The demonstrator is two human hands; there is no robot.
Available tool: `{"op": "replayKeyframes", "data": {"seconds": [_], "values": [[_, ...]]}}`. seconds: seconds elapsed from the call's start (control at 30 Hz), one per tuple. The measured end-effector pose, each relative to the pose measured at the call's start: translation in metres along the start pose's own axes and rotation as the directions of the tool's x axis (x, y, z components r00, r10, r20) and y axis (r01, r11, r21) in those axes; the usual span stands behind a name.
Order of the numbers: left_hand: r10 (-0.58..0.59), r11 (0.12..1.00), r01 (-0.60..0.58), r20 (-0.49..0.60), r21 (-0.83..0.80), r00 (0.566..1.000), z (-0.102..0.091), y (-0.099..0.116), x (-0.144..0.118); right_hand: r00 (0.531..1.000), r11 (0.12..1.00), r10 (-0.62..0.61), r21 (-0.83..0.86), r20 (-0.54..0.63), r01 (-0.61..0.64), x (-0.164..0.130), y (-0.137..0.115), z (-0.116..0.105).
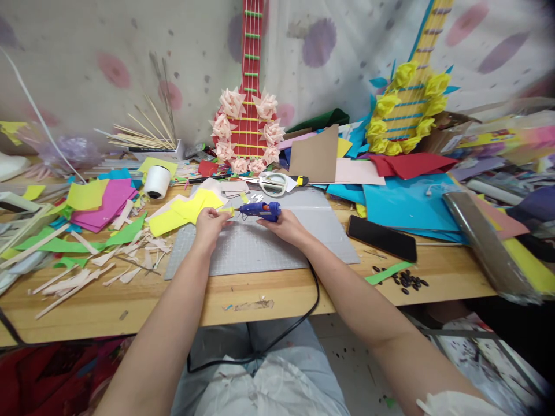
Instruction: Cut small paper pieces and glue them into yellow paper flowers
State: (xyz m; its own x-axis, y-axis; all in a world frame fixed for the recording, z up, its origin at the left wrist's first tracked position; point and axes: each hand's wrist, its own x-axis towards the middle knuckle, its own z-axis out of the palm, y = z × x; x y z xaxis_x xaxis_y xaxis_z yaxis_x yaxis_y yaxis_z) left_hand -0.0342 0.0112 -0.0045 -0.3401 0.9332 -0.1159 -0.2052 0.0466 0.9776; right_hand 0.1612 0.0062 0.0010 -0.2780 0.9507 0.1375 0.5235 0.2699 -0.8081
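The right hand (286, 226) is closed around the body of a blue glue gun (261, 210), which lies nearly level above the grey cutting mat (260, 245) with its nozzle pointing toward the left hand. The left hand (210, 225) pinches a small yellow paper piece (226, 211) between thumb and fingers, held right at the nozzle tip; whether nozzle and paper touch cannot be told. The two hands are close together over the far half of the mat, with only the gun between them. A black cord (299, 323) runs from the gun past the right wrist, over the front edge of the wooden table (130, 306) and down into the lap. Just beyond the left hand, yellow paper sheets (191, 209) overlap the far left corner of the mat. A pair of scissors (272, 184) with white handles lies beyond the gun at the far edge of the mat. A black phone (381, 238) lies flat to the right of the mat, near the right forearm, with a green strip (387, 273) and a cluster of dark seeds (405, 281) in front of it. To the left of the mat lie pale paper offcuts (108, 263), green paper (87, 242) and pink sheets (110, 202), with a white roll (156, 182) standing behind them. Two paper guitars lean against the back wall: a red one (248, 124) ringed with pink flowers and a blue one (405, 110) ringed with yellow flowers.
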Motion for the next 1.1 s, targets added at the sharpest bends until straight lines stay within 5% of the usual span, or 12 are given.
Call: {"op": "replayKeyframes", "data": {"seconds": [0.53, 1.1], "values": [[0.017, 0.999, -0.017, -0.007, 0.033, 1.0, -0.0004, -0.0024, 0.0012, 0.995, 0.999, 0.012, 0.035, -0.097, -0.009, 0.0022, 0.0011, -0.0013], [0.004, 1.0, -0.004, -0.006, 0.001, 1.0, 0.0002, -0.0003, -0.0006, 0.997, 0.998, -0.068, -0.007, 0.021, 0.068, -0.0021, -0.0002, -0.0013]]}}
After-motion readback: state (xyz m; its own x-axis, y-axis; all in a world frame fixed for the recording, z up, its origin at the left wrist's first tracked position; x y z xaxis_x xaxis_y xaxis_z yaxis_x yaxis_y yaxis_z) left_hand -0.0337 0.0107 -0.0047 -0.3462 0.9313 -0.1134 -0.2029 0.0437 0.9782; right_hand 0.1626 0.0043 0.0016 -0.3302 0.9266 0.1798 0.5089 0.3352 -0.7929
